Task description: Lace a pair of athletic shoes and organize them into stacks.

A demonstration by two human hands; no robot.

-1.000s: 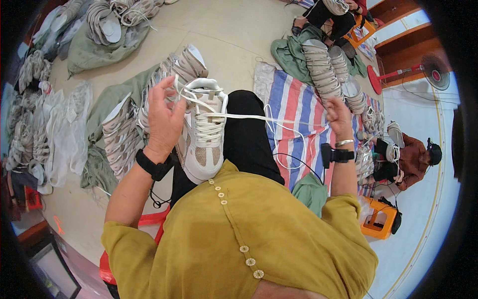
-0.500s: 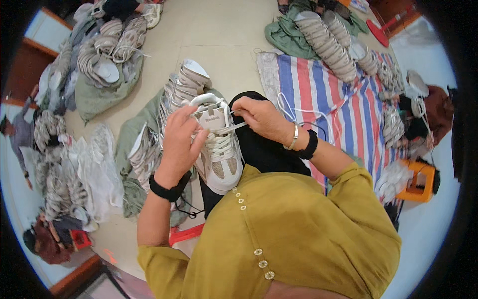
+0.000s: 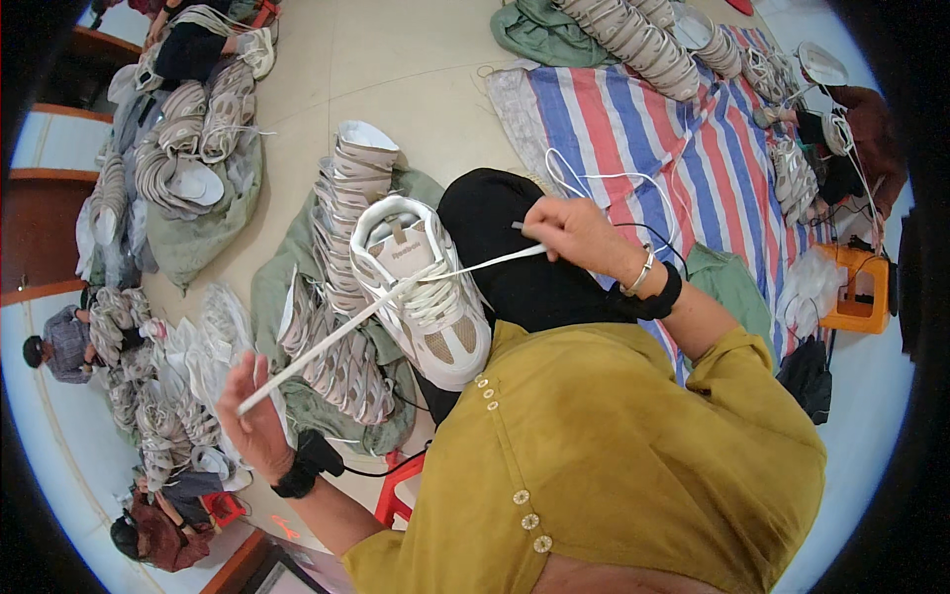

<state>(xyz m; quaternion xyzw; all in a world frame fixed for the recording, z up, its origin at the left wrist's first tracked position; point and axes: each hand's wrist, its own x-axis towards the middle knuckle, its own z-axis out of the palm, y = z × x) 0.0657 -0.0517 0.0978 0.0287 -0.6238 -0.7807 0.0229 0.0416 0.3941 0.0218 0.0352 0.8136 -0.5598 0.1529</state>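
Note:
A white and beige sneaker (image 3: pixel 450 337) rests on my lap by my dark-trousered knee, toe toward me and laces crossed over its tongue. My left hand (image 3: pixel 259 421) is out to the left, pinching one end of a white shoelace (image 3: pixel 332 342) between thumb and fingers. That lace runs taut and straight from the sneaker. On the other side, my right hand (image 3: pixel 584 236) is closed on the second lace end, a short tip sticking out past the fingers. Both lace ends are pulled apart above the sneaker.
Nested shoe uppers (image 3: pixel 346 208) lie on green sacking just left of the sneaker. More uppers (image 3: pixel 633 45) lie at the far right near a striped sheet (image 3: pixel 618 109). Loose white laces (image 3: pixel 604 178) lie on that sheet. An orange stool (image 3: pixel 859 287) stands right; other people sit at the left.
Both hands have moved apart from the top of the sneaker, the left far out to the left and down, the right outward. The laces are now drawn out tight. My view has shifted.

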